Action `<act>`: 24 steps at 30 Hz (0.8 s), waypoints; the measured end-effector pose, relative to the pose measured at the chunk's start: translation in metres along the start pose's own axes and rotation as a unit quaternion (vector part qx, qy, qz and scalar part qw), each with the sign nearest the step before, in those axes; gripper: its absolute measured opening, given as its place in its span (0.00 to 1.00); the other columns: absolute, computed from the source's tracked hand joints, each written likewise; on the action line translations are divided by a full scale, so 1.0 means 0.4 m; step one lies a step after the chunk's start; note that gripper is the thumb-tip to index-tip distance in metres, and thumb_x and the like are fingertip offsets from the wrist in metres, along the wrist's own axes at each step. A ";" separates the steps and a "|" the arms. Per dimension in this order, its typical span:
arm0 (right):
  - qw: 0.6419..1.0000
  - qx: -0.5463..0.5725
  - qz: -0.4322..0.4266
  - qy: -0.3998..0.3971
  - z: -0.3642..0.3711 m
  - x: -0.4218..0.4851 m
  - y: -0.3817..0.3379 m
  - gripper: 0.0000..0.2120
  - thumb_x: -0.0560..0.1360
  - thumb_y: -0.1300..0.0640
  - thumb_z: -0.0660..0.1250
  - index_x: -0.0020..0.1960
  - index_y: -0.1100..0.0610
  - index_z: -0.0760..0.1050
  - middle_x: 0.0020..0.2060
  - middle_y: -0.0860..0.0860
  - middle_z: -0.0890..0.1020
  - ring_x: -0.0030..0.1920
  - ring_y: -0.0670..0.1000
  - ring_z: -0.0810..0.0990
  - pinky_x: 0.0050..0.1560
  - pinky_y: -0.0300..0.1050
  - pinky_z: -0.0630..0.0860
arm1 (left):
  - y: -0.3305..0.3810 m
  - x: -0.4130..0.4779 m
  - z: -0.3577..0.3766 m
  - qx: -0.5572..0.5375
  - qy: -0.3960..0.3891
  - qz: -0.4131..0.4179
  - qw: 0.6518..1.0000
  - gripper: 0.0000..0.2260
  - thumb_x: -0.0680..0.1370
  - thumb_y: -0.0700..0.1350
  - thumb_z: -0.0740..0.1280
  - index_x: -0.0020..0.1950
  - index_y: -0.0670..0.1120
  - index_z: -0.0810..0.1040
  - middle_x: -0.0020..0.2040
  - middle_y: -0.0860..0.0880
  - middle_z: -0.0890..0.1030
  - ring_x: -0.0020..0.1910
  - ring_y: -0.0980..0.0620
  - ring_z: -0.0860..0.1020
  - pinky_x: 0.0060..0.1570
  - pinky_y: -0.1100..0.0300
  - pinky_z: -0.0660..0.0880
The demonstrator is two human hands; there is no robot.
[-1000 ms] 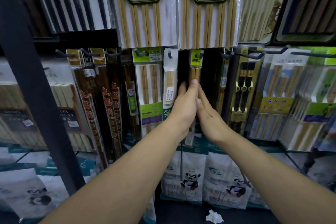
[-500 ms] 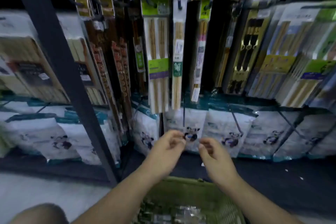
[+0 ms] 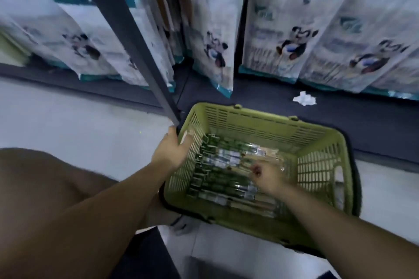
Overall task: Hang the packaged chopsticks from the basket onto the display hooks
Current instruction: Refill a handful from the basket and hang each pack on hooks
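Observation:
A green plastic basket [image 3: 260, 120] stands on the floor in front of me. Several packaged chopsticks [image 3: 226, 158], with green headers and clear wrap, lie flat in it. My left hand [image 3: 172, 152] rests on the basket's left rim, thumb outside and fingers over the edge. My right hand [image 3: 267, 176] is down inside the basket, its fingers curled onto the packs; blur hides whether it grips one. The display hooks are out of view above.
A dark slanted shelf post [image 3: 127, 29] comes down to the basket's far left corner. White panda-print bags [image 3: 288, 36] line the bottom shelf behind. A crumpled white paper [image 3: 304, 98] lies on the dark shelf base. My bare knee [image 3: 45, 176] is at left.
Both hands have dropped from the hanging chopstick pack on the hooks down to the basket. My view has tilted down from the display to the floor.

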State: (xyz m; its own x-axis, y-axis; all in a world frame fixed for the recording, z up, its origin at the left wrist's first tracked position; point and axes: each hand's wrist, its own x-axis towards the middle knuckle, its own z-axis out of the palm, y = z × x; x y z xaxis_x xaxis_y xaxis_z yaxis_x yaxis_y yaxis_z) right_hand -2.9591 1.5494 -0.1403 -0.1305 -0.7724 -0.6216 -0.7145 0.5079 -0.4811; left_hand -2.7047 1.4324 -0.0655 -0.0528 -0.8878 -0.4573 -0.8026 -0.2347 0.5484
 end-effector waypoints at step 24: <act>0.957 -0.272 -0.093 -0.026 0.082 0.205 0.003 0.27 0.76 0.43 0.72 0.70 0.53 0.71 0.64 0.54 0.73 0.66 0.59 0.70 0.63 0.51 0.71 | -0.046 0.029 0.039 -0.119 0.067 -0.009 0.991 0.13 0.80 0.62 0.62 0.47 0.53 0.72 0.36 0.53 0.78 0.32 0.57 0.75 0.34 0.55 0.71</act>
State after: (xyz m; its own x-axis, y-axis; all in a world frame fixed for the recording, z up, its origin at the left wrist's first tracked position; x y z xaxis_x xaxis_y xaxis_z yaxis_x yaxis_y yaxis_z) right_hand -2.9482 1.4991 -0.2121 0.0585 -0.8026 -0.5936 -0.9764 0.0779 -0.2017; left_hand -2.6999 1.4327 -0.0919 0.0530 -0.9235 -0.3800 -0.6395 -0.3237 0.6974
